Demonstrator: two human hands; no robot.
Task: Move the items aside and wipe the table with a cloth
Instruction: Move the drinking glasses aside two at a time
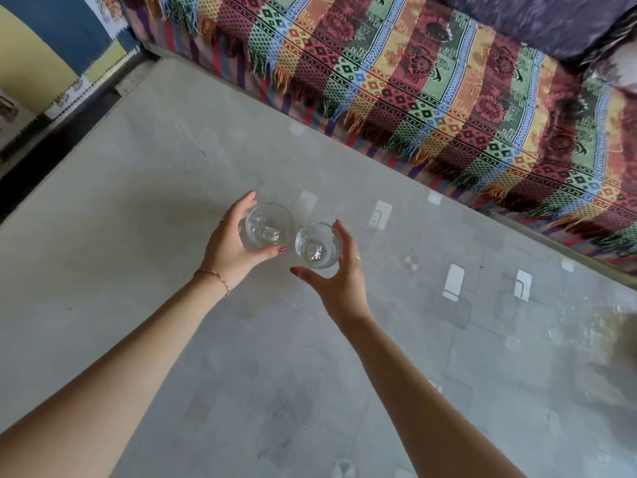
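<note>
- Two clear, round drinking glasses stand side by side, nearly touching, on the pale grey glass-topped table [138, 208], out ahead of me near its middle: the left glass [270, 226] and the right glass [317, 245].
- I can read no brand, label or writing anywhere, on the glasses or the table.
- My left hand [231, 248] wraps the left glass: thumb curled along the near side, fingers round the far side, gripping it.
- My right hand [339, 281] cups the right glass: thumb hooked under the near rim, fingers curved up the right side, holding it.
- Whether either glass is lifted off the surface or resting on it, I cannot tell.
- A thin red-and-white braided string bracelet [215, 274] sits on my left wrist; a slim ring [358, 257] shows on a right finger.
- Beyond the table's far edge lies a striped, multicoloured woven throw [431, 81] with fringed ends, draped over a sofa.
</note>
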